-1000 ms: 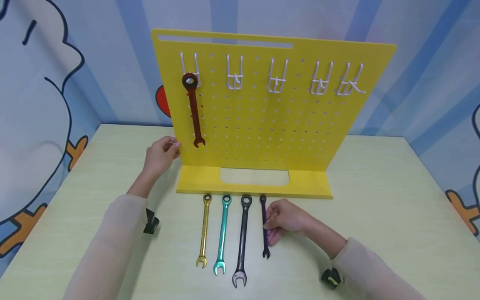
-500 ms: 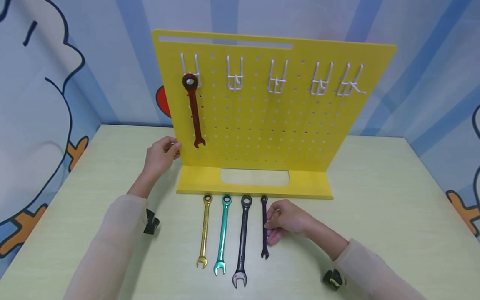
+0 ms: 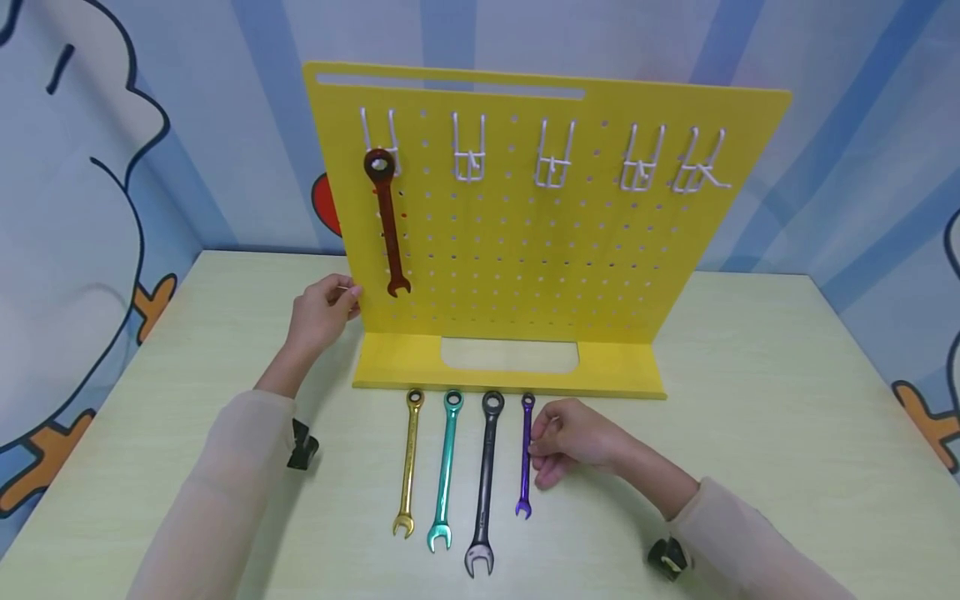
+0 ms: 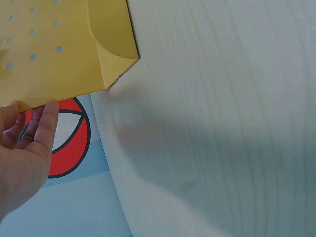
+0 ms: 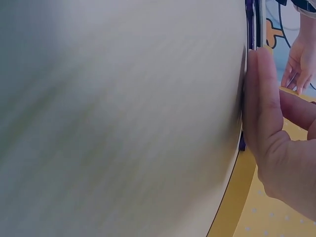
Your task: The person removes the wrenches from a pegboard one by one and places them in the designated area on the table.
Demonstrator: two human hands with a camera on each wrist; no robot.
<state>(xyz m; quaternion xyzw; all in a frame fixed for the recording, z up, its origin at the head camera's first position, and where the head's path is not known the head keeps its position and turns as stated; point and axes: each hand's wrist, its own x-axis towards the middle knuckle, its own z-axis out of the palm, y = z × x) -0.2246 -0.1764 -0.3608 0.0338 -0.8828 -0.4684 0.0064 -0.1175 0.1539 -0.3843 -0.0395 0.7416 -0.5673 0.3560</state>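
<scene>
A yellow pegboard (image 3: pixel 525 250) stands on the table; my left hand (image 3: pixel 321 312) pinches its left side edge. In the left wrist view, the left hand's fingers (image 4: pixel 48 123) pass behind that edge, with the thumb on the other side. A small purple wrench (image 3: pixel 527 475) lies in front of the board, its ring end near the base. My right hand (image 3: pixel 573 437) touches this wrench from the right, fingertips against the shaft. In the right wrist view, its fingers (image 5: pixel 267 89) are straight alongside the wrench and hide part of it.
Left of the purple wrench lie a dark grey wrench (image 3: pixel 486 483), a teal wrench (image 3: pixel 446 475) and a gold wrench (image 3: pixel 409 467). A reddish-brown wrench (image 3: pixel 387 221) hangs on the board's leftmost hook. Several white hooks (image 3: pixel 552 158) line the board's upper part.
The purple wrench has turned from dark to a brighter purple face, and its lower end has shifted slightly left. Both hands stay nearly still.
</scene>
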